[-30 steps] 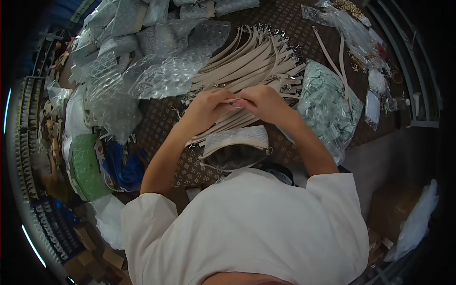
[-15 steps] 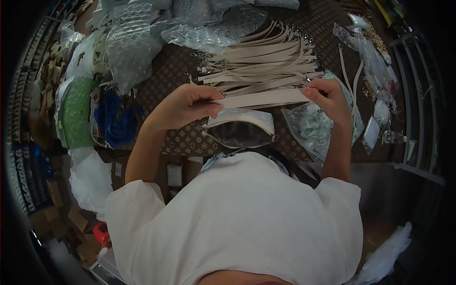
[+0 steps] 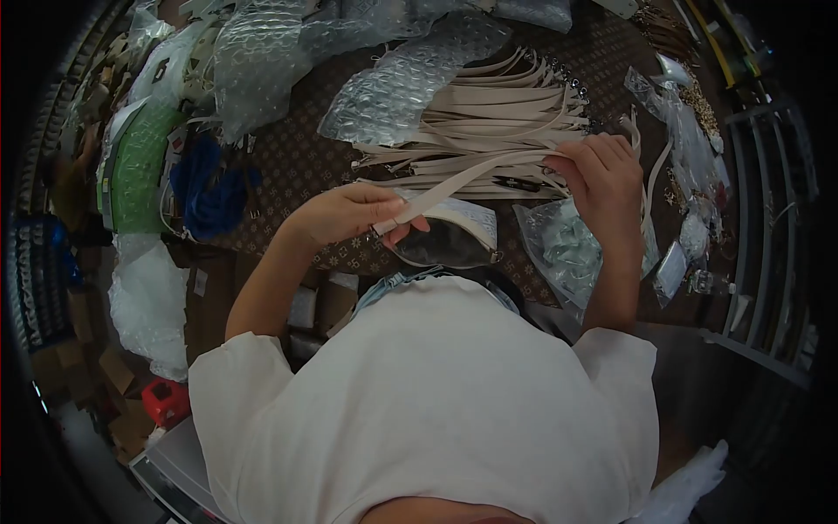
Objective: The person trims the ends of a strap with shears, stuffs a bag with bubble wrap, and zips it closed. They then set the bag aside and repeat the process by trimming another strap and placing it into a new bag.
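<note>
A beige strap (image 3: 463,179) runs slantwise between my hands, its right end higher than its left. My left hand (image 3: 353,214) pinches the lower end, close to a small metal clip by the left corner of a pouch. That pouch (image 3: 486,217) has a pale patterned side, and its mouth gapes toward me with a dark lining. My right hand (image 3: 601,179) grips the strap farther up, fingers curled round it, just above the front of a heap of similar straps (image 3: 511,100) with metal clips at their ends.
Bubble wrap (image 3: 371,100) overlaps the left of the heap. A clear bag with pale green contents (image 3: 567,249) lies at right, near more plastic packets (image 3: 670,271). Dark blue cloth-like material (image 3: 209,188) and a green wrapped item (image 3: 144,170) are at left. A metal rack (image 3: 759,244) stands at right.
My left hand has come down to the pouch's left corner, so the strap, level before, now slants. My right hand's fingers have curled over it. The bubble wrap covers more of the heap.
</note>
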A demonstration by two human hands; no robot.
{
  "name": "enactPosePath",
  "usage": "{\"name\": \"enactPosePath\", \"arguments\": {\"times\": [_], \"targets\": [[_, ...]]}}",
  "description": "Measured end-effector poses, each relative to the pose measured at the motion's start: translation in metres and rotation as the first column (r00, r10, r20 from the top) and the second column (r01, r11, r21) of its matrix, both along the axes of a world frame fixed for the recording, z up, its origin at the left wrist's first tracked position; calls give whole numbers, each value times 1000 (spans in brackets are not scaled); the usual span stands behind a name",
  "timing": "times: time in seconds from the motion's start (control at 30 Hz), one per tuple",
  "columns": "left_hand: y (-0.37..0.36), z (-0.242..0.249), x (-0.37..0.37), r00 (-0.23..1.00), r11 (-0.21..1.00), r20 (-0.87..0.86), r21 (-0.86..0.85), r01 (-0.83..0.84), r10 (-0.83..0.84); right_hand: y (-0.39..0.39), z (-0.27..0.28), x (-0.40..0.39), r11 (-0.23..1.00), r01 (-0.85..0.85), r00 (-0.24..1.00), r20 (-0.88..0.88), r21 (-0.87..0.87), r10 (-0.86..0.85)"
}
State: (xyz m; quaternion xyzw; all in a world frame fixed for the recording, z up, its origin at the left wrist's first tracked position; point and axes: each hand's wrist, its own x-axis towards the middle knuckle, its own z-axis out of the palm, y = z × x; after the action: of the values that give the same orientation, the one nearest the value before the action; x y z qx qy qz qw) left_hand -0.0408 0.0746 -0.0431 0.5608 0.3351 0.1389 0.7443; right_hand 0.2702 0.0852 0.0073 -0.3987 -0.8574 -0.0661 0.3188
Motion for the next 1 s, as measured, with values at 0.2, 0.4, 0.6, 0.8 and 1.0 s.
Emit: {"name": "enactPosePath", "arguments": {"times": [0.2,0.4,0.6,0.8,1.0], "targets": [[-27,-15,2,936,885,316,-465,12,153,4,-12,0,944,85,994,-98,318,-56],[-32,13,-4,689,851,692,-480,214,217,2,-21,-5,962,136,966,-249,238,-75],[-17,80,8,59,845,844,-535,13,533,-16,-37,-28,961,-108,900,-436,-254,-14],[12,49,39,635,63,457,779,-623,623,-42,-30,-45,639,-396,860,-511,-659,6],[-19,7,52,1000,956,13,292,-13,10,-27,-20,-20,648,-435,836,-547,-625,34]]}}
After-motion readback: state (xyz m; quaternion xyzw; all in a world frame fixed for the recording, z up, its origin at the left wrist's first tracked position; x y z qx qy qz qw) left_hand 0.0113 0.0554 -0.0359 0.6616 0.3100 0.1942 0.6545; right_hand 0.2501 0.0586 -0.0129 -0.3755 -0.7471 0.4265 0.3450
